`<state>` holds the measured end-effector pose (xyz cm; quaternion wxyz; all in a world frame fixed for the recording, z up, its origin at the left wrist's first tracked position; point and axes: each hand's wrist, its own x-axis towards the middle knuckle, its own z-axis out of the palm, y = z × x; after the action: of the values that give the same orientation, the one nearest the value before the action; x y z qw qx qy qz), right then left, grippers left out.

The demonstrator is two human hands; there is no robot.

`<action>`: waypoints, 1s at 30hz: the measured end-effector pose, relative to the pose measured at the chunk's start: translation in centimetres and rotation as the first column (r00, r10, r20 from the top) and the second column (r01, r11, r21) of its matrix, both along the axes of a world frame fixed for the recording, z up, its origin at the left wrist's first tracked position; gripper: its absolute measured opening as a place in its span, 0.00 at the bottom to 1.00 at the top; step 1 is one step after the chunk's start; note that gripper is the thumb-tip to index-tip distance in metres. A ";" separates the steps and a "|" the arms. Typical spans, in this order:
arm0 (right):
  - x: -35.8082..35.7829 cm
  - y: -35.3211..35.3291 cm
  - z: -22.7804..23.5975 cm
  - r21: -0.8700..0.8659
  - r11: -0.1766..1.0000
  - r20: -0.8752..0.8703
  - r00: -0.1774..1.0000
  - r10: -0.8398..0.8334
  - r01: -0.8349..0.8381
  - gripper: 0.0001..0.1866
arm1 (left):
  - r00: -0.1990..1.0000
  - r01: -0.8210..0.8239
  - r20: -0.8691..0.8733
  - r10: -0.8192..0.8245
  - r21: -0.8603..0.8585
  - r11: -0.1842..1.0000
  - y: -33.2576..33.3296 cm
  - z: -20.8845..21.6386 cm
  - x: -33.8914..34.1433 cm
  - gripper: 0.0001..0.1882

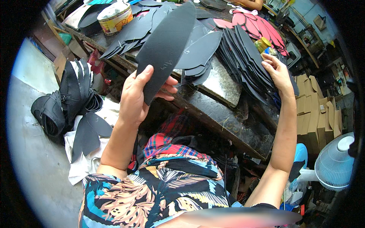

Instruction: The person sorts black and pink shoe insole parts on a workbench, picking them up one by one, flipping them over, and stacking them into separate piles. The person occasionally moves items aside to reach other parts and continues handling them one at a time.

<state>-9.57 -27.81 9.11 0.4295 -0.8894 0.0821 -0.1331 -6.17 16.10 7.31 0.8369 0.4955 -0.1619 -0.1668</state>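
In my left hand (137,93) is a black sole-shaped sheet (167,47) with pale handwritten marks, raised and tilted upright. The thumb lies on its face and the fingers are behind it. My right hand (276,72) reaches to the right end of a fanned row of black sole-shaped pieces (243,57); thumb and index finger look slightly apart, with nothing clearly between them. Just beyond those fingers sits a small blue and yellow container (270,51), beside a yellow-lidded jar (262,44). More black cut pieces (199,49) lie on the bench behind the held sheet.
Pink cut pieces (251,24) spread at the bench's back right. A tub (114,18) stands back left on the dark bench (243,127). Bundled black pieces (68,98) lie at left. Cardboard (313,110) and a fan (334,161) stand at right. Another person's arm (249,3) shows at the top.
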 end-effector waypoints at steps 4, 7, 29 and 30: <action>1.0 3.0 1.0 0.104 0.989 -0.089 0.992 -0.093 0.102 0.38 | 1.000 -0.027 0.004 0.027 0.002 1.000 -0.7 0.1 0.5 0.20; 2.2 3.5 2.1 0.062 0.998 -0.191 0.981 0.040 -0.029 0.41 | 0.995 -0.095 0.043 0.095 -0.007 0.995 -1.1 0.5 1.0 0.19; -2.6 16.0 5.8 0.127 0.961 0.399 0.900 0.178 -0.246 0.11 | 0.846 0.499 0.097 -0.525 0.204 0.842 -3.4 -0.1 -3.2 0.25; -1.3 13.6 6.5 0.087 0.976 0.460 0.877 0.139 -0.201 0.14 | 0.847 0.499 0.097 -0.523 0.200 0.843 -3.5 0.1 -3.1 0.22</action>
<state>-10.90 -14.25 15.59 0.5047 -0.8075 -0.0898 -0.2919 -9.24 12.59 7.38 0.7030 0.5137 -0.3352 -0.3599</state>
